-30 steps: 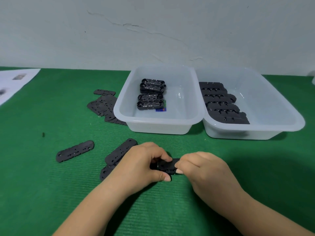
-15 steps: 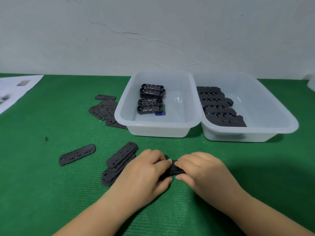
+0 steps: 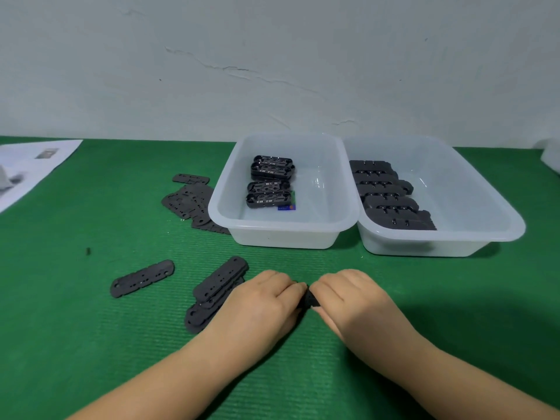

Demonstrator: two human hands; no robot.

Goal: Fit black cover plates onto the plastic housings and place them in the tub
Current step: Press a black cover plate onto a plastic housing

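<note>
- The left hand (image 3: 260, 301) and right hand (image 3: 348, 298) meet knuckle to knuckle near the front edge of the surface (image 3: 91, 344), fingers curled down and clamped on one black part (image 3: 309, 299), probably to squeeze a plate onto its housing.
- Only a sliver of that part shows between the hands, so how well it sits cannot be told.
- Loose cover plates (image 3: 218, 286) lie just left of the left hand, handy for the next pick.
- The left tub (image 3: 281, 234) holds open housings (image 3: 269, 184); the right tub (image 3: 439, 244), touching it, holds a row of covered pieces (image 3: 391, 197), likely finished ones.
</note>
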